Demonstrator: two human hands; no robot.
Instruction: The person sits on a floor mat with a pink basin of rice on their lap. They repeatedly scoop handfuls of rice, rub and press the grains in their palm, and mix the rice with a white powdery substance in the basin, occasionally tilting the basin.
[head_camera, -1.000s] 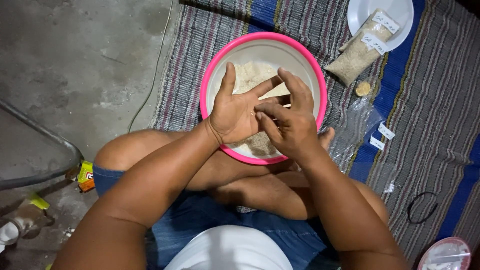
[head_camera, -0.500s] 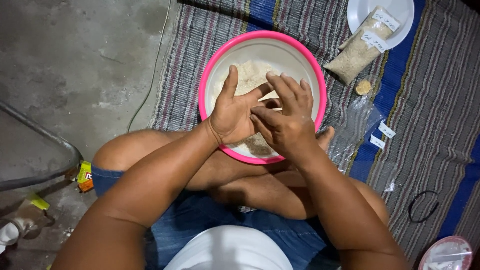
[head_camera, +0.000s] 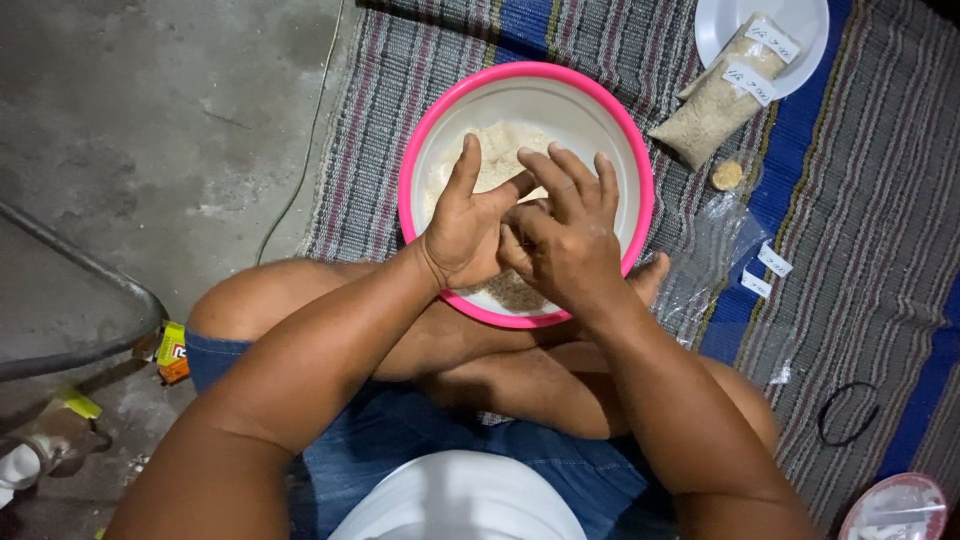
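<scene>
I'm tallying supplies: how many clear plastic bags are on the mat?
2. A filled bag of pale grain lies partly on the white plate at top right; an emptied bag lies flat right of the pink bowl. More could be hidden beyond the frame.

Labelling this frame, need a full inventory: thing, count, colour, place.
bowl: 1, pink rim, white inside, mat centre
crumbly meal: 1 heap, pale beige, in bowl
mat: 1, striped grey and blue, on floor
plate: 1, white, top right
filled bag: 1, clear, beige grains, half on plate
empty bag: 1, clear, right of bowl
band: 1, black, right on mat
left hand: over bowl, touching right
right hand: over bowl, fingers spread
</scene>
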